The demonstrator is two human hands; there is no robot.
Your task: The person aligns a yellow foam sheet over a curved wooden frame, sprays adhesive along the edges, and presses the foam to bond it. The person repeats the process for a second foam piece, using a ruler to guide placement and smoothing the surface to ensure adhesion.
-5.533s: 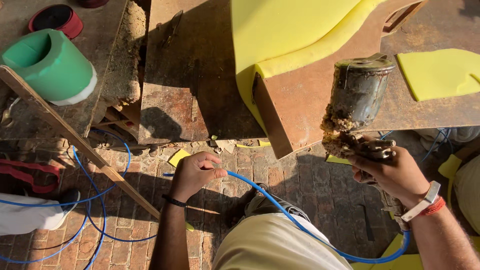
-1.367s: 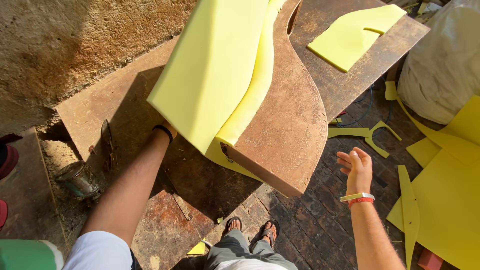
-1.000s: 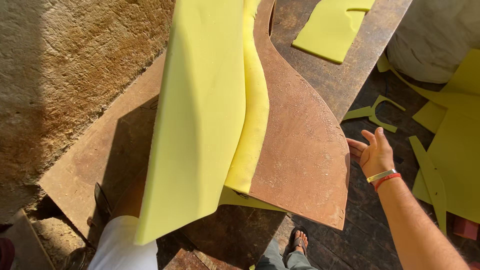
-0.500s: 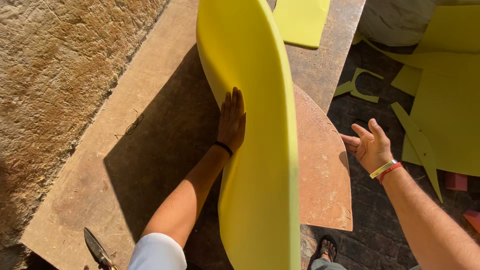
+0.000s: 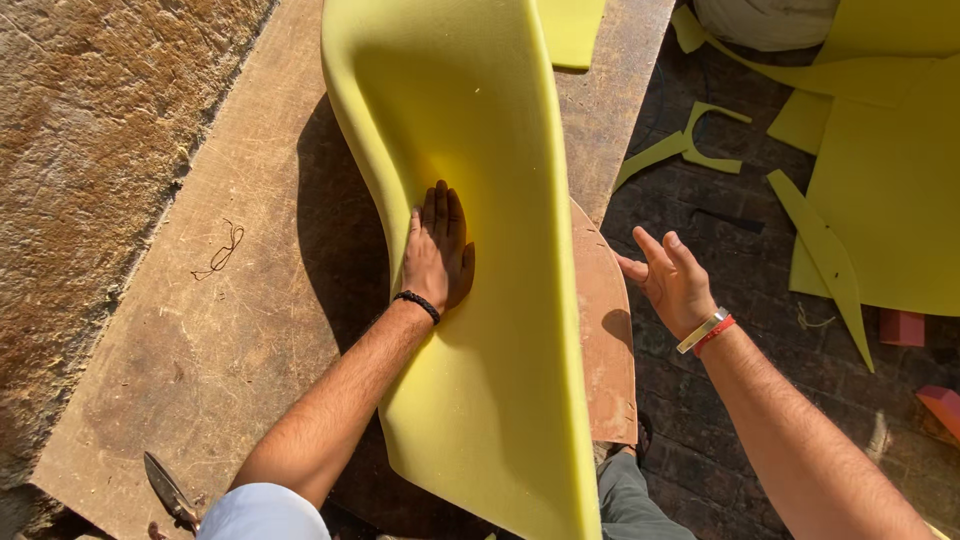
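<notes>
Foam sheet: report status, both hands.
Left hand flat on yellow foam sheet. Right hand open, off it, empty. Foam drapes over curved wooden board.

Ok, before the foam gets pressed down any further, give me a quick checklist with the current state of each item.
1. Left hand flat on the yellow foam sheet: ok.
2. Right hand off the foam, open in the air beside the curved wooden panel: ok.
3. Foam lying flat on the panel: not ok, its left edge curls up.
4. Foam edges lined up with the panel: cannot tell, foam hides most of it.
5. Shears on the workbench, away from both hands: ok.
</notes>
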